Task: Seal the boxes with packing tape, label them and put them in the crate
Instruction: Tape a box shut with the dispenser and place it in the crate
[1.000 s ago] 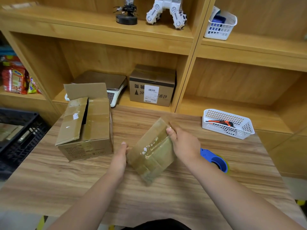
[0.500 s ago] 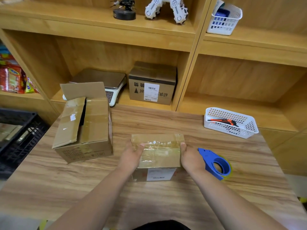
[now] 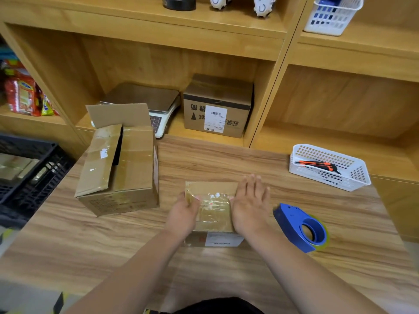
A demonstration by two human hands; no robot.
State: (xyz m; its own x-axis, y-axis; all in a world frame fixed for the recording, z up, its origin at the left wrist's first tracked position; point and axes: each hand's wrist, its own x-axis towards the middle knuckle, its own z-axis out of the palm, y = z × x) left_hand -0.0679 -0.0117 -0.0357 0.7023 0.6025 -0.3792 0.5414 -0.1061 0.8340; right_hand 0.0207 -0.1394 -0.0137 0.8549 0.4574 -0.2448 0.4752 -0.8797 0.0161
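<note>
Wooden table (image 3: 204, 159), small box (image 3: 213, 214) flat, label (image 3: 223, 240) toward person.

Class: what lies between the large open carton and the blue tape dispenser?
Head view: the small taped box, left hand gripping one side, right hand flat at the other.

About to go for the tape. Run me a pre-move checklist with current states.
1. small box sits flat on the table: ok.
2. left hand holds its left side: ok.
3. right hand free, fingers straight: ok.
4. tape dispenser uncovered, right of the box: ok.
5. Top seam of the small box closed: cannot tell, the glossy tape glares.
6. large box sealed: not ok, flaps raised.
</note>
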